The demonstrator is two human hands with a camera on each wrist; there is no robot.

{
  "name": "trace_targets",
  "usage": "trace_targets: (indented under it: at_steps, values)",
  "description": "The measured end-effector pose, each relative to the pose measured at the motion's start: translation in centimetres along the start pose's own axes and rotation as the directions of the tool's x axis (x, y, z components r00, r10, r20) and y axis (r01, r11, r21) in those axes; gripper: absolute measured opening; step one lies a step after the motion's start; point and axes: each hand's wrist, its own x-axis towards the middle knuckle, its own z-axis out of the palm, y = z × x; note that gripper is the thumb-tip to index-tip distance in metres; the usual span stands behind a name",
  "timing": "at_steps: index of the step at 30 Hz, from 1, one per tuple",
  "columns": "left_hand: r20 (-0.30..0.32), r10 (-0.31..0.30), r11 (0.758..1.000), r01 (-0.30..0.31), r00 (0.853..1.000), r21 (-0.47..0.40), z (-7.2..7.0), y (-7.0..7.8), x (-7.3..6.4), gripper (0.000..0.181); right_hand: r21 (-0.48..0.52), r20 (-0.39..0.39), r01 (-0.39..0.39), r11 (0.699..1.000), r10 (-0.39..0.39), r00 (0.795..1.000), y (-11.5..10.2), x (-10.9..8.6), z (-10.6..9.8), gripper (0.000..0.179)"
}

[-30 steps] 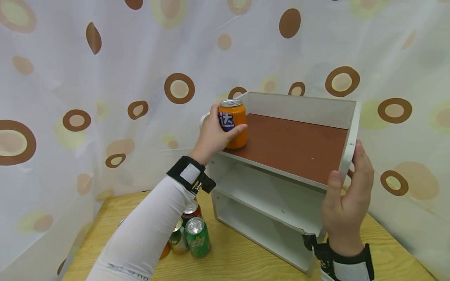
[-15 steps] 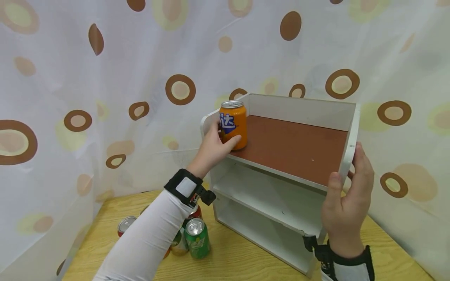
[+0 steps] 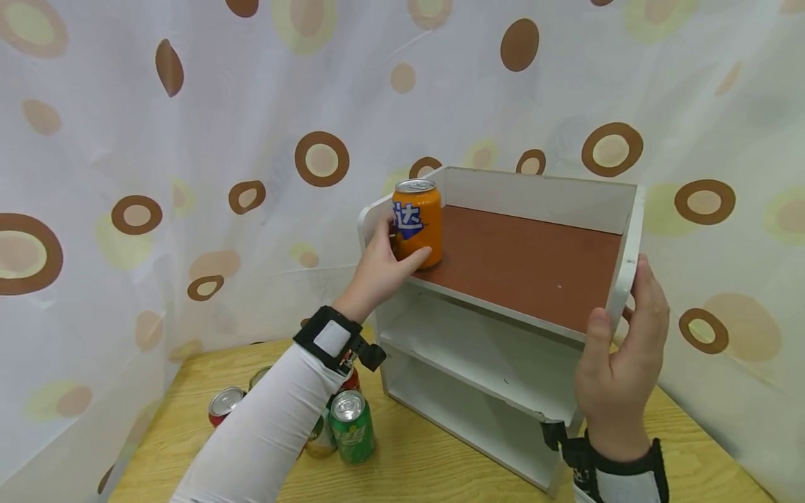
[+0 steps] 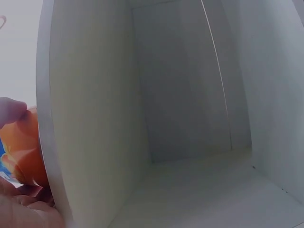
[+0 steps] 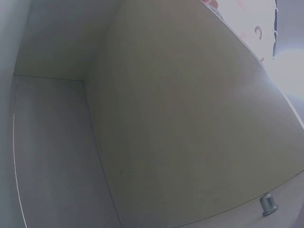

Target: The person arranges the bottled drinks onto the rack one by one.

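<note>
Shelf-top point(image 3: 528, 262), left fingers point(image 3: 381, 234) around can point(image 3: 420, 222)

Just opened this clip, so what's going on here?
A person's left hand holds an orange can upright at the front left of the brown top of a white shelf unit. Their right hand grips the unit's right side panel. A green can and others stand on the wooden table.

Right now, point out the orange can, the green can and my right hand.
Orange can point(image 3: 425, 222): head view, on the front of its body.
Green can point(image 3: 353, 432): head view, on its printed side.
Right hand point(image 3: 619, 374): head view, on the middle of the hand.
</note>
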Motion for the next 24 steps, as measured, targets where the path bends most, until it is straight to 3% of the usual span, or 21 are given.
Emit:
trace_targets:
  at_steps: [24]
  values:
    - [-0.092, 0.058, 0.998, -0.056, 0.994, 0.018, 0.47, -0.35, -0.37, 0.08, -0.01, -0.029, 0.003, 1.0, -0.003, 1.0, -0.42, -0.16, 0.37, 0.053]
